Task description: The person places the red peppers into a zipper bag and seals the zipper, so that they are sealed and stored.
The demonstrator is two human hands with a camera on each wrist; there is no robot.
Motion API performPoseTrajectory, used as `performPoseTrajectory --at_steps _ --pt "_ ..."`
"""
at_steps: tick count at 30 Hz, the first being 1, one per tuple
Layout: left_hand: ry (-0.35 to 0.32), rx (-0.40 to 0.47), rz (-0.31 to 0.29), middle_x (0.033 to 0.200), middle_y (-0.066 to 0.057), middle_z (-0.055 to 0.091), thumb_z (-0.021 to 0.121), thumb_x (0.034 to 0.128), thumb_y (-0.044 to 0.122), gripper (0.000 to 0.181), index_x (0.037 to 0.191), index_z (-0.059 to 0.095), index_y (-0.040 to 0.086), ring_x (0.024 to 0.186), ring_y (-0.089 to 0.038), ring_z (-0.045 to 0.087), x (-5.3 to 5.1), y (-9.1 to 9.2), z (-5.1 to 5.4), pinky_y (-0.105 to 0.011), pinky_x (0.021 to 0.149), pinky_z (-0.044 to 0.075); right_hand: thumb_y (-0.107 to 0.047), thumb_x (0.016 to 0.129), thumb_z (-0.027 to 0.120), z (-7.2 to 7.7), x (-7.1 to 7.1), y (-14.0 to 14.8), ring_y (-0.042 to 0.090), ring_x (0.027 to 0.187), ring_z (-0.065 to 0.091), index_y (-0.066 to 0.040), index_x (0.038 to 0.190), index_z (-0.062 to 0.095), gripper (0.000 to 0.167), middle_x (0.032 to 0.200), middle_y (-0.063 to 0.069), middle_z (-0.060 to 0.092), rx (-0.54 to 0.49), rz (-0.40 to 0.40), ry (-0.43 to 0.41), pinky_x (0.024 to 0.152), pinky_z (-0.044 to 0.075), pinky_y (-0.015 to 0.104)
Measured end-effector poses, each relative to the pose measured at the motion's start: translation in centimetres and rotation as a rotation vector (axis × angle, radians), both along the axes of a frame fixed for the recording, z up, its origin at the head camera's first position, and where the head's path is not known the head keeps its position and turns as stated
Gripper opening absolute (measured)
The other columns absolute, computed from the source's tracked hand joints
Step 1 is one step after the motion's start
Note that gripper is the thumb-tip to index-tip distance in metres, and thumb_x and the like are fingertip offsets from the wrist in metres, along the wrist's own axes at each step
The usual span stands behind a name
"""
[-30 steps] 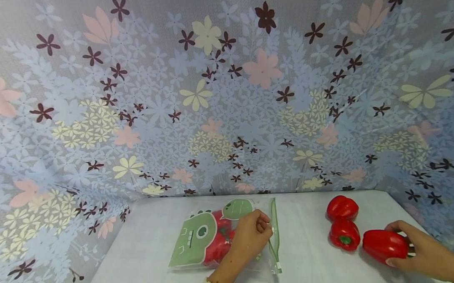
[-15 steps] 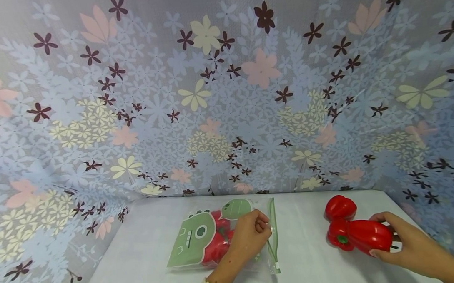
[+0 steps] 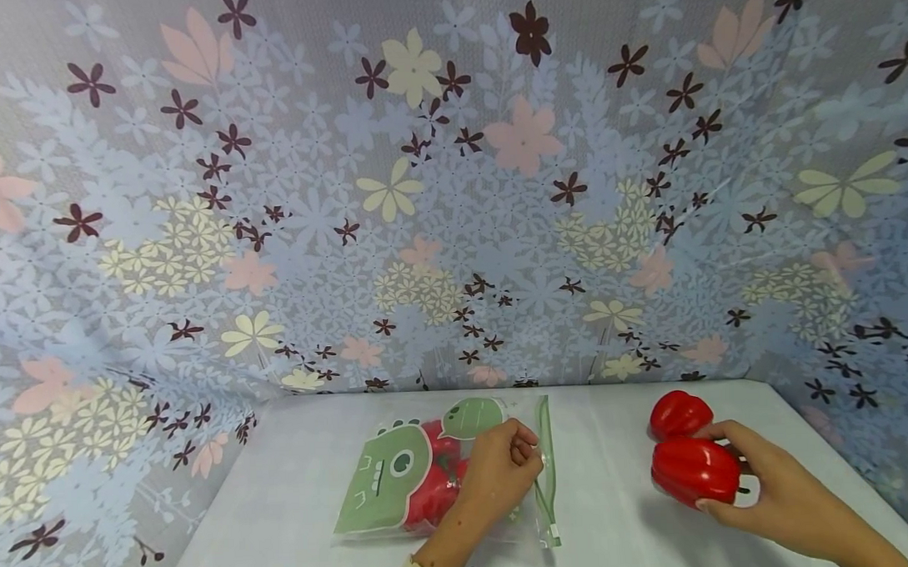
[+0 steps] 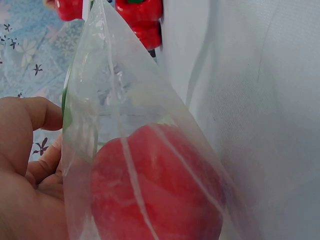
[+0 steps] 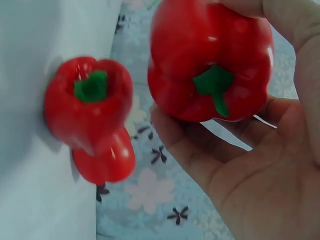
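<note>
My right hand (image 3: 777, 493) grips a red bell pepper (image 3: 696, 470), raised off the table; its green stem faces the palm in the right wrist view. Two more red bell peppers sit on the table: a near one (image 5: 87, 115), mostly covered by the held pepper in the head view, and a far one (image 3: 680, 414) right behind it. At the centre, a clear zip bag (image 3: 382, 494) with green dinosaur print lies with red peppers (image 4: 155, 185) inside. My left hand (image 3: 498, 470) pinches its upper layer near the green zip edge (image 3: 548, 480), lifting the mouth apart.
A white-covered table (image 3: 604, 495) carries everything. Behind and at both sides hangs a flower-patterned cloth (image 3: 452, 233). The bag's zip end faces the loose peppers on the right.
My right hand has lifted the bell pepper and carried it leftward, past the front of the two others. The left hand and the bag have stayed put.
</note>
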State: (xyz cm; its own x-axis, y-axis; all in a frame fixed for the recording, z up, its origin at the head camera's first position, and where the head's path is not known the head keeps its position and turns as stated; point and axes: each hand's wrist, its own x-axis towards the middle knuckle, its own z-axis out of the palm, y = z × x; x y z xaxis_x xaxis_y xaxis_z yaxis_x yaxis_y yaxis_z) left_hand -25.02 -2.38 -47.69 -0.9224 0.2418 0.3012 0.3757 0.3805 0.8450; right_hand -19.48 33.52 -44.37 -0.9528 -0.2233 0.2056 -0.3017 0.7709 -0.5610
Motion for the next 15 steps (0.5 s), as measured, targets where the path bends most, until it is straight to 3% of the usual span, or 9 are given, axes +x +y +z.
performPoseTrajectory --at_steps 5,15 --pt "0.0 0.0 0.002 0.078 0.011 0.063 0.072 0.0902 0.006 0.01 0.097 0.071 0.013 0.066 -0.001 0.059 0.0 0.0 0.1 -0.019 0.062 0.054 -0.033 0.069 0.1 -0.2 -0.3 -1.8 0.021 0.101 0.068 -0.009 0.132 0.055 0.082 0.125 0.01 0.065 -0.025 0.021 0.023 0.073 0.06 0.025" --pt "0.032 0.021 -0.029 0.078 0.01 0.064 0.069 0.092 0.004 0.008 0.098 0.071 0.008 0.065 0.0 0.057 -0.1 0.0 -0.1 -0.018 0.062 0.052 -0.029 0.07 0.1 -0.8 -0.8 -4.5 0.026 0.105 0.068 -0.013 0.134 0.053 0.081 0.128 0.012 0.065 -0.124 0.092 0.024 0.071 0.064 0.035"
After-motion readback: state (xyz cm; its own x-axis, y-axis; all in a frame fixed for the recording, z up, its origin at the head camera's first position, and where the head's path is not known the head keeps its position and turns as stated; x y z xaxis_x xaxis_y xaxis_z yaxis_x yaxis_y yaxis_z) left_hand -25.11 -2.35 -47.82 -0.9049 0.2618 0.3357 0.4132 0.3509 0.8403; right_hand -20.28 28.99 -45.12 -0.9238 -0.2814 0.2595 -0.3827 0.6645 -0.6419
